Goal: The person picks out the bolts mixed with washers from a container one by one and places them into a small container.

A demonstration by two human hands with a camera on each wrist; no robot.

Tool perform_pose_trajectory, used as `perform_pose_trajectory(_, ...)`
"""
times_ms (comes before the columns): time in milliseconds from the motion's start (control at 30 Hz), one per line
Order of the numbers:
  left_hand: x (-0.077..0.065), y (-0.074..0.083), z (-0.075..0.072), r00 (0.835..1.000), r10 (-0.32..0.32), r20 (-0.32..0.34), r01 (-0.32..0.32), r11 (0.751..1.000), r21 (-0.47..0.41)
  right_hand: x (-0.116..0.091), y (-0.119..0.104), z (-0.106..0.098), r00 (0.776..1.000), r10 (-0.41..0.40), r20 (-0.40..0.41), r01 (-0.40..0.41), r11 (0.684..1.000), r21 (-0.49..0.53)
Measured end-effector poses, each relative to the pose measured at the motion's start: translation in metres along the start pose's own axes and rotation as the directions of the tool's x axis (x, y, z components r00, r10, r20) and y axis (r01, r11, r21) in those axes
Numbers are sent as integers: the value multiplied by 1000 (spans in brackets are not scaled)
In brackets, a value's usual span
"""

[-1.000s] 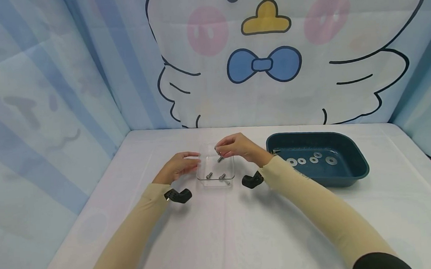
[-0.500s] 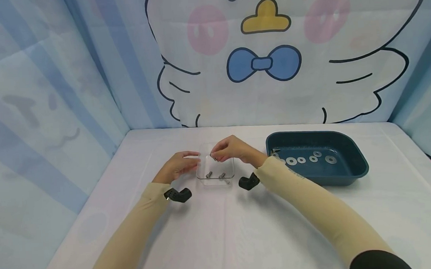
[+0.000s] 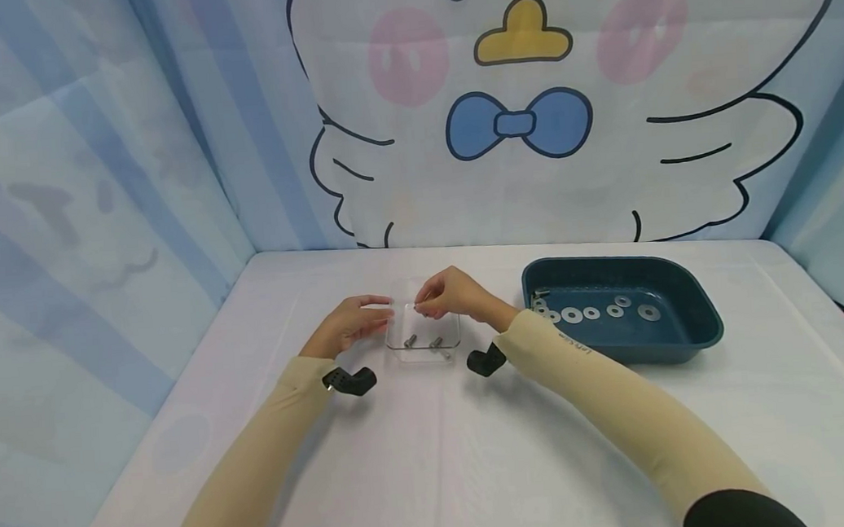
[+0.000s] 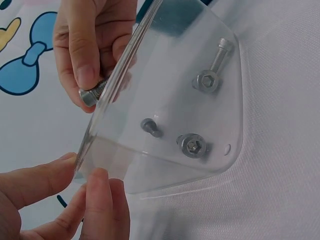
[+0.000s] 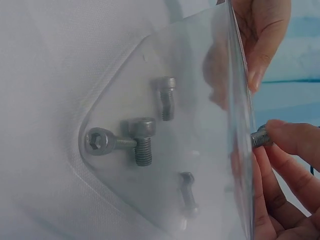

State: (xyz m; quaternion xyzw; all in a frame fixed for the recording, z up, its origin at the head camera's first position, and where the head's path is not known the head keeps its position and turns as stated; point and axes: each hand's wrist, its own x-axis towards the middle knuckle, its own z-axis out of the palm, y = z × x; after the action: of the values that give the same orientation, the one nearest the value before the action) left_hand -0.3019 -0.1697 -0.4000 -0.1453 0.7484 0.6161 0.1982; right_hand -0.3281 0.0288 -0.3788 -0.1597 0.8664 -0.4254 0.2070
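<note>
A small clear plastic box (image 3: 426, 327) stands on the white table, and my left hand (image 3: 355, 324) pinches its left wall between thumb and fingers. Above the box's far part, my right hand (image 3: 456, 291) pinches a silver socket-head bolt (image 4: 90, 96) between thumb and fingertips. In the left wrist view the bolt's head pokes out beyond the fingers, right at the box's rim. Several bolts lie loose inside the box, among them one bolt (image 4: 150, 127) near the middle and another bolt (image 5: 143, 142) in the right wrist view. Part of the held bolt's shank is hidden by the fingers.
A dark teal tray (image 3: 619, 356) sits at the right, beyond my right forearm. In it lie several flat washers (image 3: 571, 315) and some small metal hardware (image 3: 540, 293) at its left end. Printed curtains enclose the table (image 3: 421, 459) at the back and sides.
My right hand has shifted a little left over the box, and the bolt it holds, earlier seen hanging below the fingers, is now mostly hidden in the head view. My left hand stays on the box.
</note>
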Motion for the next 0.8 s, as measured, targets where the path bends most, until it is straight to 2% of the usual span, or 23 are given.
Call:
perform_pose_trajectory(133,1,0,0,1000,-1,-7,1,1000,12,0,1,0,1000,14,-23,-14,1000,23)
perform_pose_trajectory(333,-1,0,0,1000,13,-1,-13,999,37,2,4,-3,999,16,-29,-12,992,123)
perform_pose_trajectory(533,-1,1,1,1000,2,-8,-2,1000,4,3,7,-6,1000,-1,-9,3,976,220)
perform_pose_trajectory(800,-3,1,1,1000,11,-4,-11,1000,23,-1,5,-9,1000,-17,17,12,968,250)
